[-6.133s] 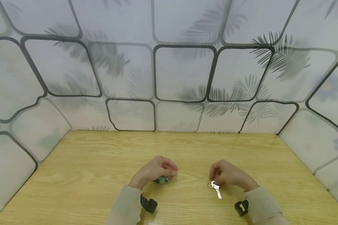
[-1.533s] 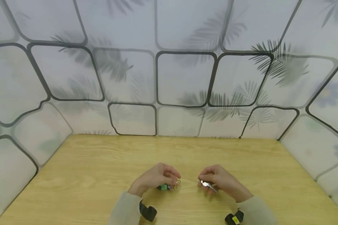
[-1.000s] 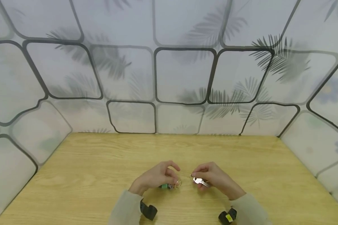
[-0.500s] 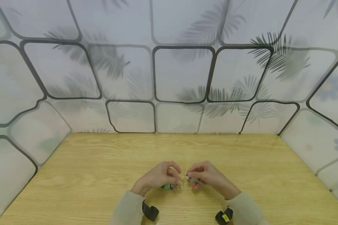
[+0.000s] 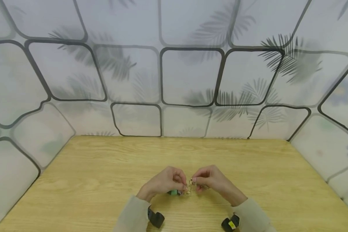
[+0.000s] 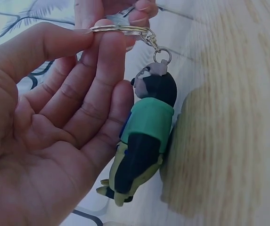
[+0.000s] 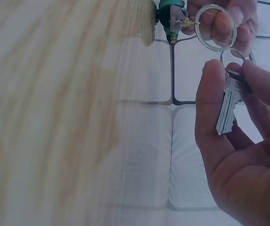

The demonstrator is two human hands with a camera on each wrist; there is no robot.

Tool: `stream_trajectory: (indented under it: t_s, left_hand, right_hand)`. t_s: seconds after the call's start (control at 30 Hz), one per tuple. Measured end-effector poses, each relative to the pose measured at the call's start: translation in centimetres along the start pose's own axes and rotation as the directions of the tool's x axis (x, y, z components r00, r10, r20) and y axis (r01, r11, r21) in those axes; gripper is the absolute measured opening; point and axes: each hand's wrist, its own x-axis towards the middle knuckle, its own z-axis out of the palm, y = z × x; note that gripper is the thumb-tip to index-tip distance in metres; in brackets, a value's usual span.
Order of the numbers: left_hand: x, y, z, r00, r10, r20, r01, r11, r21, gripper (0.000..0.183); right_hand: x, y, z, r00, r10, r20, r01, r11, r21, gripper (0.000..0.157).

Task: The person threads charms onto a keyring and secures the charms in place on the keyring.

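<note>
Our L hand (image 5: 169, 179) pinches the big ring (image 6: 120, 29), doll (image 6: 150, 117) hanging off it over the table (image 5: 116, 161); our R hand (image 5: 214, 179) grips the key (image 7: 226, 112), its small ring (image 7: 222, 56) right by the big one, contact unclear. Prob. best we steady the L pinch & angle the R slowly.
</note>
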Motion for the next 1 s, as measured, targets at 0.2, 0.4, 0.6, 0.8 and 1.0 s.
stream_trajectory:
  t_s: [0.2,0.4,0.6,0.8,1.0]
  left_hand:
    - [0.03,-0.15,-0.04,1.000,-0.004,-0.010,0.004,1.000,0.011,0.007]
    - [0.10,-0.05,-0.03,1.000,-0.014,-0.026,0.015,1.000,0.026,0.006]
    - [0.01,0.10,0.01,1.000,-0.007,-0.021,0.007,1.000,0.023,0.010]
    - [-0.19,0.21,0.02,0.999,-0.014,-0.040,0.014,1.000,0.016,0.011]
    - [0.00,0.06,0.01,0.999,-0.007,-0.033,0.008,1.000,0.005,0.009]
  right_hand:
    - [0.00,0.18,-0.01,0.997,-0.022,0.078,0.023,1.000,-0.017,0.022]
    - [0.08,0.46,-0.39,0.985,-0.105,0.135,0.109,0.994,-0.025,0.022]
    - [0.05,0.28,-0.35,0.987,-0.099,0.123,0.105,0.994,-0.040,0.022]
    - [0.02,0.13,-0.34,0.991,-0.082,0.104,0.087,0.995,-0.048,0.022]
    - [0.20,0.49,-0.63,0.983,-0.124,0.138,0.131,0.990,-0.042,0.023]
